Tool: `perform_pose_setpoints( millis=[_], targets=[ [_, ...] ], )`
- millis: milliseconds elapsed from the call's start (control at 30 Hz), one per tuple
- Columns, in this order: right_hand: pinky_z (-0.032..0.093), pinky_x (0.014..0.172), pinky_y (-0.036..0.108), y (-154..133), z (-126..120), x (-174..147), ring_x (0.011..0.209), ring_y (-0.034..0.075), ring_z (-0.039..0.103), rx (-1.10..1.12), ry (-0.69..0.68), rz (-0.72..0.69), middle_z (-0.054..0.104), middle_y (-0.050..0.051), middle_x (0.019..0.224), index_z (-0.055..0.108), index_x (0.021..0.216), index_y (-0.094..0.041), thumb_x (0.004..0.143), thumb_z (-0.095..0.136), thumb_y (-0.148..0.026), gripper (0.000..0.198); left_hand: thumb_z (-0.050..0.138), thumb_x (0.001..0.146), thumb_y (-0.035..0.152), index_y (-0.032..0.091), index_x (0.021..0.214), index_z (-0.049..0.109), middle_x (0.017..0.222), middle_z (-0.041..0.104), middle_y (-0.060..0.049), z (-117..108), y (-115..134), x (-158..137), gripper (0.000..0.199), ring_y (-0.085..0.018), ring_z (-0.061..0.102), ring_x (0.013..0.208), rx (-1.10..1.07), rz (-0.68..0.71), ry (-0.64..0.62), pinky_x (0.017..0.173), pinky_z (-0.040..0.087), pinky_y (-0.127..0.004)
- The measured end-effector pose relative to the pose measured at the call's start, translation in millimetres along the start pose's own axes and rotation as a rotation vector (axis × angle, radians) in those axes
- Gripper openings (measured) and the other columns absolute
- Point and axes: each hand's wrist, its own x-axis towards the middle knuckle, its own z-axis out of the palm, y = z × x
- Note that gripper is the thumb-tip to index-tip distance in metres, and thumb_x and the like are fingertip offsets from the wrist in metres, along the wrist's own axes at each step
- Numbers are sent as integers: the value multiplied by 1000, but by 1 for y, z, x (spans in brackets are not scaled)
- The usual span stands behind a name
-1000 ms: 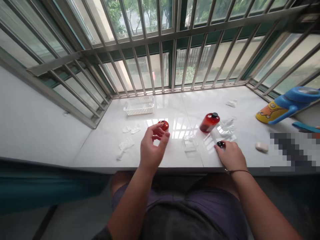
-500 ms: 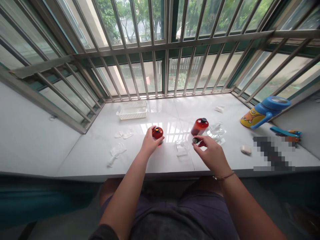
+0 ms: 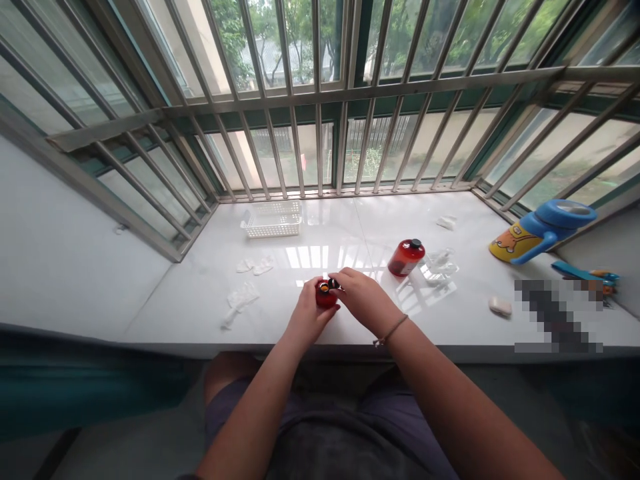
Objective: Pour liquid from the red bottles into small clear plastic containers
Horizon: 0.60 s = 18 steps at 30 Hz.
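1. Left hand (image 3: 309, 315): fingers wrapped around a small red bottle (image 3: 325, 295), holding it upright at the near centre of the tabletop (image 3: 200, 293).
2. Right hand (image 3: 364, 299): fingers pinched together on a small black cap (image 3: 332, 285), right at the bottle mouth. Cap touches or sits just over the opening; can't tell if it is seated.
3. Both hands meet at the bottle, thumbs close together. A thin band shows on the right wrist.
4. Bigger red bottle (image 3: 405, 257), black cap on, stands to the right and farther out, apart from the hands.
5. Clear plastic wrappers (image 3: 441, 265) lie just right of the bigger bottle, some touching each other.
6. White basket (image 3: 273, 220) sits far left, near the window bars (image 3: 320, 140).
7. Crumpled white scraps (image 3: 241, 297) lie left of the hands; two more bits (image 3: 255, 266) farther out, between the scraps and the basket.
8. One small white scrap (image 3: 446, 222) at far right, near the bars.
9. White oblong piece (image 3: 500, 306) on the right, near edge, well apart from the hands.
10. Blue and yellow cup (image 3: 543, 230) lies tilted at the far right edge; blue tool (image 3: 583, 272) just past it.
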Motion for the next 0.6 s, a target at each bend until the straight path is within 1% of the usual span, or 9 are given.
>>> perform_pose_setpoints(
  millis=[167,233,300,367,433,500,600],
  targets=[
    [57,85,34,-1,-8,3,101,24,75,44,-28,-84,76,8,118,74,127,-25,96,72,-7,36,82,87,24,28,147,46,144,57,-12,0,1,0,70,-33,60,136,-8,-4,0,116,50,-55],
    [57,85,35,-3,-9,4,100,24,75,75,-30,-108,77,7,116,74,126,-27,94,75,-8,38,82,87,24,28,146,47,142,58,-11,0,1,0,70,-33,61,134,-11,5,8,114,52,-55],
    [57,83,35,-5,-8,7,97,24,75,98,-18,-97,78,6,110,74,121,-26,92,77,-9,34,83,87,24,28,146,47,141,58,-11,-1,2,0,70,-33,62,132,-16,12,11,112,53,-54],
    [56,81,36,-8,-8,10,94,24,74,108,-17,-71,78,5,104,75,113,-23,91,78,-10,25,82,87,24,28,147,47,141,58,-12,-1,3,0,70,-33,62,131,-23,13,7,110,54,-53],
    [56,81,35,-10,-7,12,94,24,74,116,-26,-61,78,5,102,75,107,-22,91,77,-10,20,82,87,24,28,147,48,142,58,-12,-2,3,0,69,-33,63,131,-34,15,5,108,55,-52],
    [57,85,36,-9,-4,12,96,24,74,153,-17,-68,79,5,104,77,105,-23,91,75,-8,20,81,88,24,28,146,49,142,58,-12,-2,3,0,67,-33,62,132,-43,22,7,109,55,-52],
    [59,89,38,-7,2,8,98,23,75,242,31,-64,79,4,105,78,108,-26,92,74,-8,25,81,88,23,28,145,50,143,58,-12,-1,0,0,65,-34,61,135,-42,26,9,111,54,-53]
  ],
)
